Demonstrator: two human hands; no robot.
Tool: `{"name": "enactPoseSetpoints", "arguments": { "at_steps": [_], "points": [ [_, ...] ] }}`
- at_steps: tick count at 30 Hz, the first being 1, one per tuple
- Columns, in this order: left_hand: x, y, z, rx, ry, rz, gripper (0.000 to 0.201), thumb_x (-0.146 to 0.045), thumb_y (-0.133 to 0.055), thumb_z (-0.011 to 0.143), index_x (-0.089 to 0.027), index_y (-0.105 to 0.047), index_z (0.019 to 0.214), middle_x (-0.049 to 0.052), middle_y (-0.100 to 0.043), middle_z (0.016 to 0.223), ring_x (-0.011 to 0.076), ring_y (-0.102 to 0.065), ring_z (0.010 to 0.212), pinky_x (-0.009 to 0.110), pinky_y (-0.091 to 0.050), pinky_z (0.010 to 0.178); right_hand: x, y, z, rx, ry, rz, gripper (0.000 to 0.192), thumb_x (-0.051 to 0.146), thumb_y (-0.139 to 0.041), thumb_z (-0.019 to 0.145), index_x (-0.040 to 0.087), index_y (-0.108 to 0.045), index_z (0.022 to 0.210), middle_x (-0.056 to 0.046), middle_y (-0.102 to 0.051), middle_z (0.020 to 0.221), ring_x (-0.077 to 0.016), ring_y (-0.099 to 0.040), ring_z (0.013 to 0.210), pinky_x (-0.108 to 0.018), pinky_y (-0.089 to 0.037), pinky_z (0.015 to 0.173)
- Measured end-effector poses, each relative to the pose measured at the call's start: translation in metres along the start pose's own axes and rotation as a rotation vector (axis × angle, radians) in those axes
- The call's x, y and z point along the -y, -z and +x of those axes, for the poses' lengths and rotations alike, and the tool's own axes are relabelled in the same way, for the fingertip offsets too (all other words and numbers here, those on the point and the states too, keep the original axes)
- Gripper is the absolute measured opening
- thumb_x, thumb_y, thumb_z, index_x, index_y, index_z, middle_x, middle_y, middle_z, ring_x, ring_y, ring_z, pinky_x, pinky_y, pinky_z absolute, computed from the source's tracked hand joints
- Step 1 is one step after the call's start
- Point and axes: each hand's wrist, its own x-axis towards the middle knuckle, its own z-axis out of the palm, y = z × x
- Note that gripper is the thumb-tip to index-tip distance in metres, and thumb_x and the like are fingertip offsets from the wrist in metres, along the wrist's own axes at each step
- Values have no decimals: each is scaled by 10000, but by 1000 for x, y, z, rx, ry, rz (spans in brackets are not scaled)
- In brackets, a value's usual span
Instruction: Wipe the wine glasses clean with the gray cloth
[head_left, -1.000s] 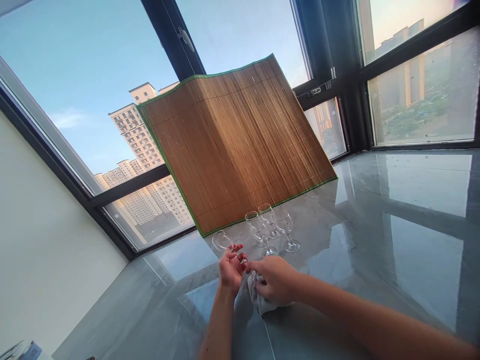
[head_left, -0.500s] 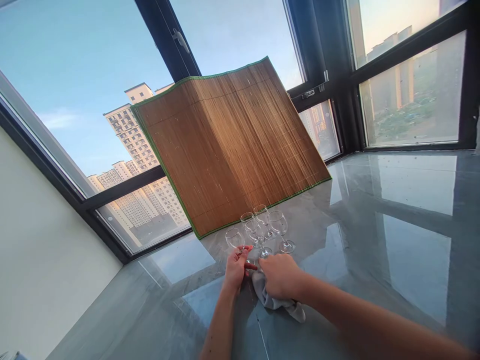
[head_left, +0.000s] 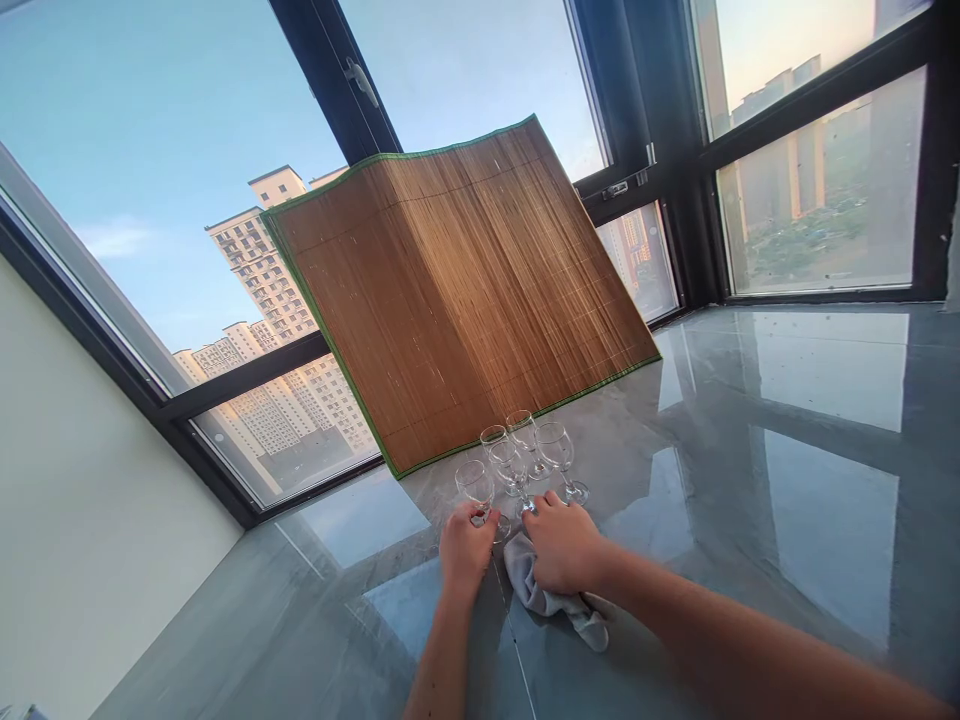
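My left hand [head_left: 466, 550] is closed around the lower stem of a clear wine glass [head_left: 475, 482], which stands upright at the left of a small group. My right hand [head_left: 564, 545] is bent over a crumpled grey cloth [head_left: 529, 585], gripping it, with part of the cloth trailing out toward me. Its fingertips are at the foot of the middle front wine glass [head_left: 508, 463]; whether they touch it I cannot tell. Another wine glass [head_left: 555, 447] stands just to the right. Behind are two more, a wine glass [head_left: 493, 438] and a wine glass [head_left: 523, 430].
A bamboo mat [head_left: 465, 300] with green edging leans against the windows behind the glasses. All stands on a glossy grey tiled surface [head_left: 675, 500] bounded by dark window frames [head_left: 694, 200]. A white wall [head_left: 90, 480] rises at the left.
My left hand has turned, its fingers now curled in at the stem. The left glass has shifted slightly right. My right hand's fingers have lifted and moved toward the middle glass's foot.
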Motion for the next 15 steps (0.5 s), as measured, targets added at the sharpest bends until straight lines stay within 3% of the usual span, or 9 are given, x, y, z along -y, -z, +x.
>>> {"name": "enactPoseSetpoints", "arguments": {
  "at_steps": [3,8,15],
  "points": [
    [2,3,-1,1,-42,124,135,-334,-714,708,-210,-725,760,75,-711,895,250,-618,942,332,-415,838,-3,-4,4,1,56,-88,524,294,-619,689,88,-672,1169,-249,-626,1198,-406,-528,1155,-557,-453,912],
    [9,6,3,-7,2,259,177,-303,-608,788,-176,-695,701,115,-710,815,265,-626,876,350,-398,808,-9,-8,11,20,184,-36,579,270,-611,669,134,-651,1231,-207,-607,1281,-386,-546,1173,-517,-452,947],
    [13,8,8,43,29,187,211,-380,-659,740,-178,-716,756,75,-732,808,231,-656,813,313,-428,756,-19,-13,17,40,309,70,729,221,-587,632,160,-574,1358,-181,-543,1408,-376,-492,1281,-513,-389,1040]
  ]
}}
